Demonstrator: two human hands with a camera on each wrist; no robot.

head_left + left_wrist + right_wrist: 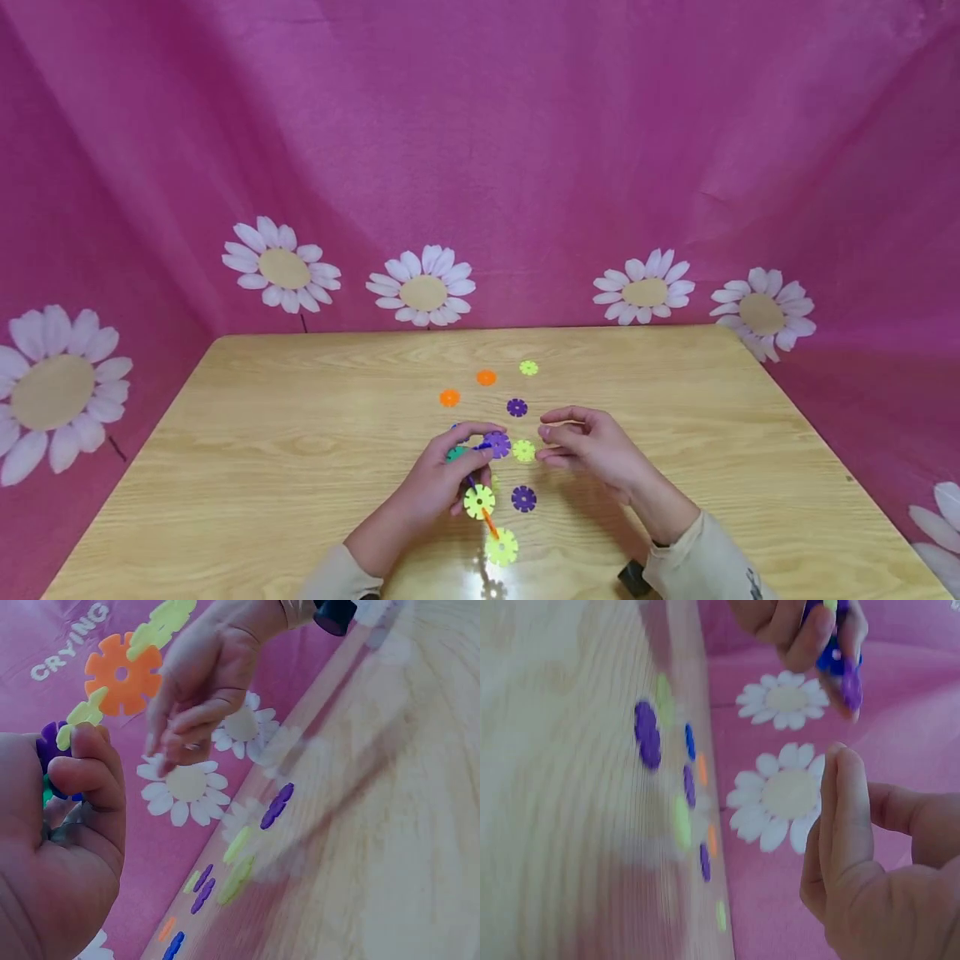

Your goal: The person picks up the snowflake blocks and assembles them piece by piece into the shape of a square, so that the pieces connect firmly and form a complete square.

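My left hand pinches a chain of slotted plastic snowflake discs above the table. A purple disc is at the fingertips, beside a blue one. Part of a green disc shows between the fingers. From the hand the chain hangs toward me: a yellow disc, an orange disc seen edge-on from the head, then another yellow disc. My fingers hide some of the joints. My right hand hovers to the right, apart from the chain, fingers extended and nothing visible in them.
Loose discs lie flat on the wooden table: a dark purple one, a yellow one, another purple one, two orange ones and a far yellow one. A pink flowered cloth hangs behind.
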